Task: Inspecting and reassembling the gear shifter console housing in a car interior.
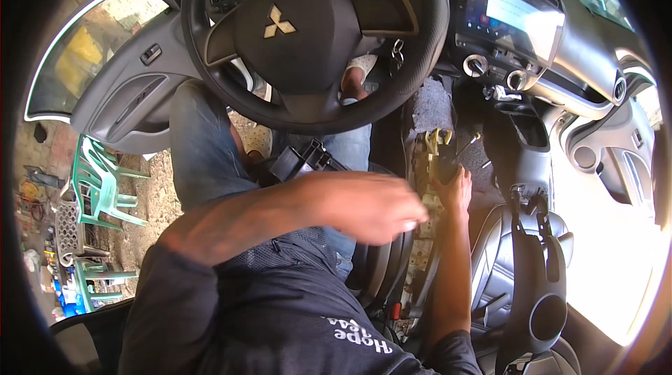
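Note:
My left hand point(378, 208) hangs over my lap, smeared by motion. Its fingers look curled, but I cannot make out whether anything is in them. Down in the bare centre tunnel point(422, 224), my right hand point(453, 192) has its fingers around a dark part point(445, 165) that I cannot name. Just beyond that hand a thin rod with a pale tip point(477, 138) sticks up, near a yellowish bracket point(438, 137). On my lap, partly hidden behind my left forearm, lies a black plastic assembly point(302, 159).
The steering wheel point(297, 43) stands close in front, with keys point(397, 53) beside it. A loose black console trim point(535, 291) lies along the passenger seat point(500, 252). A lit screen point(511, 15) is in the dashboard. Outside the left door point(133, 102) stands a green chair point(105, 182).

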A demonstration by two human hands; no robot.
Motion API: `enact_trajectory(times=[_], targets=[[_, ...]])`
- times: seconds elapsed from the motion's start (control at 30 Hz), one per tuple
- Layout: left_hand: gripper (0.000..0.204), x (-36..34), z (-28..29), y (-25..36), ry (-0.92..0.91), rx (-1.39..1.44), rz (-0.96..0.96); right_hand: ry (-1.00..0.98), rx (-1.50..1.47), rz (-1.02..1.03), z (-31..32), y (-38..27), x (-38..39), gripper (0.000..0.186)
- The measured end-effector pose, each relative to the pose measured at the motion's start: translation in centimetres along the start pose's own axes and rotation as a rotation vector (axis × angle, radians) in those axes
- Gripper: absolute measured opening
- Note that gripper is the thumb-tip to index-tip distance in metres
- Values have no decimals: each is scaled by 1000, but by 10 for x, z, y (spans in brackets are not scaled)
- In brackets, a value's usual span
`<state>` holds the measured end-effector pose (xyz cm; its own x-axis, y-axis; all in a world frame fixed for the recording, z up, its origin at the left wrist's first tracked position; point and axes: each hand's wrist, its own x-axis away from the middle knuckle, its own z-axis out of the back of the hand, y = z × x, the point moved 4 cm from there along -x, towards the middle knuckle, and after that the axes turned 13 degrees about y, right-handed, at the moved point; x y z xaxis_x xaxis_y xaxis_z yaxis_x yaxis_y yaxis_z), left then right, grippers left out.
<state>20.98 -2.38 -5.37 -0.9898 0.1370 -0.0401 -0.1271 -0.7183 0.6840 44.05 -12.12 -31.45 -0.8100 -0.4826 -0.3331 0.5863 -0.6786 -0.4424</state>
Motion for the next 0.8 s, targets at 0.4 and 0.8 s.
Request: enact_trajectory(times=[0.4,0.8], targets=[[39,233,106,-49,419,95,796,462,-408,-122,113,-71,-63,50],[112,195,38,-129,292,145,686,-274,-208,86,112,-75,63,47]])
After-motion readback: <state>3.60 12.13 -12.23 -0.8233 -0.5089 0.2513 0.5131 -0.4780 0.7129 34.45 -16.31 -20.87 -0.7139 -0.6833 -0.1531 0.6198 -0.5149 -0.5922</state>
